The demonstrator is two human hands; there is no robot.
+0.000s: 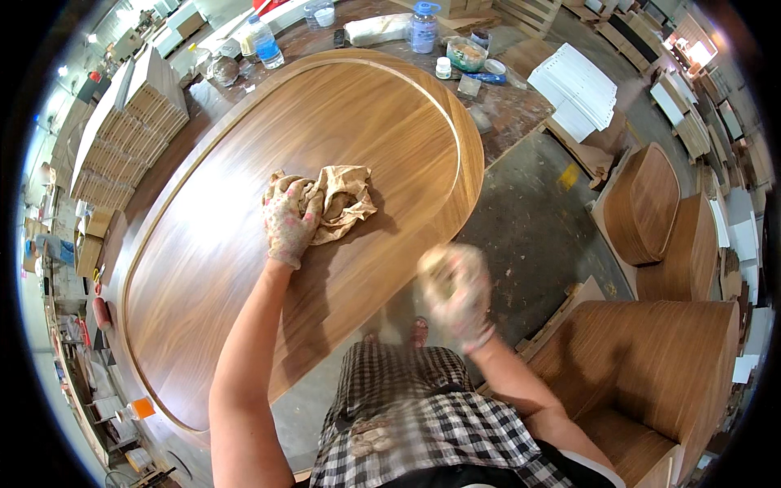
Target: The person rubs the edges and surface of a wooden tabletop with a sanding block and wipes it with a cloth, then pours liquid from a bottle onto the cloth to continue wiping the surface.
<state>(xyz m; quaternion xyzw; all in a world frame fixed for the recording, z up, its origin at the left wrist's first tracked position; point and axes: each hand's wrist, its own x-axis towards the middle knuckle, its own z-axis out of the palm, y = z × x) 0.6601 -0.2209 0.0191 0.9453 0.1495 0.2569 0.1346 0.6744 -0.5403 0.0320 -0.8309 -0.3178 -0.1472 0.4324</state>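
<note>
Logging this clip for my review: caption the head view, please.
Gloved left hand on a crumpled tan cloth atop a rounded wooden panel; blurred right hand by its edge.

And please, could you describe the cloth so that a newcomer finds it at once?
Start at the large, rounded wooden panel. Near its middle, the left hand, in a spotted glove, touches the cloth. Crumpled and light tan, it stands out from the smooth brown panel and the white bundle beyond.
</note>
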